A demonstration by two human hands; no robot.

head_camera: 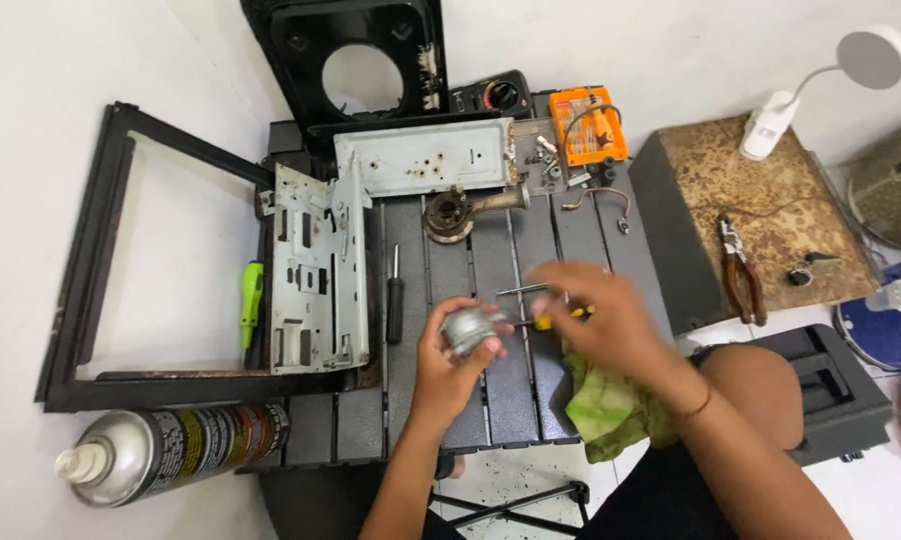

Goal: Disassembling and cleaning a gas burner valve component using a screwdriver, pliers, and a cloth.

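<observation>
The left hand [449, 362] grips a small round metal part [468, 329] above the slatted table [501, 400]; at its 3 o'clock, the right hand [601, 318] is closed on a yellow-handled screwdriver [561, 317]; a green cloth [611, 410] lies at 5 o'clock; a black screwdriver [395, 300] rests at 9 o'clock.

This looks like a makeshift home repair corner, not a fitted workshop. A small dark slatted folding table [491, 400] stands on a white tiled floor against a plain white wall. Stripped appliance parts crowd its far edge and left side: 2 bare metal panels [321, 270], a black housing with a round hole [366, 60] and an empty black frame [91, 300]. Repair gear lies about: an orange bit case [591, 125] at the far right corner, screwdrivers [396, 295], pliers [743, 275], a spray can [171, 450], a multimeter [496, 95] and a white clip lamp [821, 85].
</observation>
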